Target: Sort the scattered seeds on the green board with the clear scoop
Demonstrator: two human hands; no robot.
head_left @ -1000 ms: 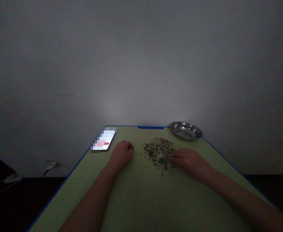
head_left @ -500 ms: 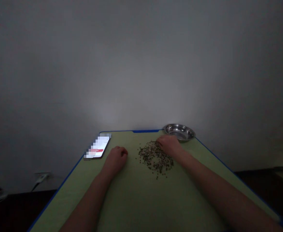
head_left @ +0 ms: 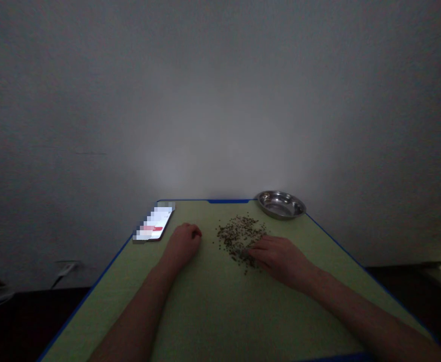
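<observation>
Apparently, you're at the handling step: on the pale green, blue-edged bench [head_left: 220, 311] your right hand [head_left: 283, 259] bends its fingers [head_left: 263, 245] into a loose scatter of small brown grains [head_left: 231, 234]; whether they grip anything, I can't tell. A light touch seems called for next. Your left hand [head_left: 183, 245], in a loose fist, lies apart to the left. Beyond sit a lit, white-screened rectangular phone [head_left: 160, 220] and a shallow, shiny metal bowl [head_left: 281, 215].

A narrow free lane runs between the curled bare left hand [head_left: 185, 244] and the scattered small brown grains [head_left: 235, 234], whose near-right side the bare right hand [head_left: 281, 256] blocks, with a round shiny metal bowl [head_left: 281, 209] beyond.
</observation>
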